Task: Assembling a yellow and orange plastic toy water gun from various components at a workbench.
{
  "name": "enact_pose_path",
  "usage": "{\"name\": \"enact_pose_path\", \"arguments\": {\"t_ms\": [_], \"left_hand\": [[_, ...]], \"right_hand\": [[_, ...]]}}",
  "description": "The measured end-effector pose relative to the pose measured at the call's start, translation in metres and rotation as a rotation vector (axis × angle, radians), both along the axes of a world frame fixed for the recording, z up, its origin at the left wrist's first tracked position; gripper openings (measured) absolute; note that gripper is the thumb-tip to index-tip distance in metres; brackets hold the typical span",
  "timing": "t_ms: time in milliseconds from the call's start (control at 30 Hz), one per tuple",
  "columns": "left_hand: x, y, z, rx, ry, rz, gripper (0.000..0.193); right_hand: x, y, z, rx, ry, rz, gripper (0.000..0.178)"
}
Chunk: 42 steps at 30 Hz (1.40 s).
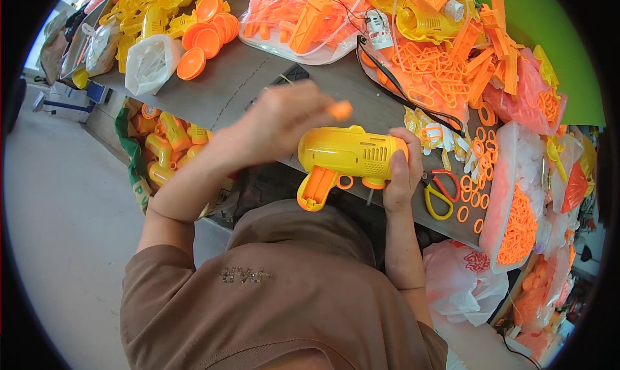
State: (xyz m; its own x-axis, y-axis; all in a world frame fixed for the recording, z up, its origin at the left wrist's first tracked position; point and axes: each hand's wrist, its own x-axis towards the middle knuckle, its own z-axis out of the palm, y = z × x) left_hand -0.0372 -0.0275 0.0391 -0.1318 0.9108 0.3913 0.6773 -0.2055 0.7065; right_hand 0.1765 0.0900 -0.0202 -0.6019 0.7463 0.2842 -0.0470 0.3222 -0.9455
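Observation:
My right hand (402, 169) grips a yellow toy gun (345, 150) by its orange-ringed end, above the front edge of the table. The toy has a vented body, a small orange ring-shaped trigger (345, 182) and a handle (316, 186) with an orange inside facing me. Just above the toy's left end, my left hand (284, 121) is blurred by motion. Its fingers pinch a small orange piece (340, 110), whose exact kind is too blurred to tell. That piece is apart from the toy.
Red-and-yellow-handled pliers (439, 195) lie right of the toy, near loose orange rings (464, 213). A tray (489, 241) of orange pieces stands at the right. Farther back are orange cups (206, 40), a white container (147, 85) and orange clips (423, 66). A sack (129, 147) holds yellow toy bodies.

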Motion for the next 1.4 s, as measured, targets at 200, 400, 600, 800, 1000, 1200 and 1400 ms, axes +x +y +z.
{"name": "enact_pose_path", "arguments": {"t_ms": [200,400,600,800,1000,1200,1400], "left_hand": [[0.012,0.013,-0.020,-0.028,0.092,-0.094,0.023],[0.006,0.019,-0.018,-0.164,-0.165,-0.135,0.024],[0.004,0.021,-0.020,-0.165,0.153,-0.168,0.024],[0.011,0.019,-0.021,-0.234,0.145,-0.216,0.038],[0.042,0.009,-0.030,0.040,0.319,-0.064,0.075],[0.038,0.009,-0.033,-0.135,0.273,-0.079,0.086],[0.038,0.013,-0.030,-0.103,0.173,-0.146,0.086]], "right_hand": [[-0.004,0.000,0.000,0.044,0.034,0.022,0.034],[-0.006,-0.003,-0.007,-0.002,0.083,-0.004,0.034],[-0.007,-0.004,-0.007,-0.009,0.075,-0.015,0.034],[-0.006,-0.006,-0.007,0.023,0.042,-0.038,0.036],[-0.008,-0.007,-0.008,0.027,0.026,-0.059,0.039],[-0.009,-0.006,-0.008,0.069,0.036,-0.061,0.040],[0.002,0.001,-0.014,0.032,0.026,-0.072,0.039]]}}
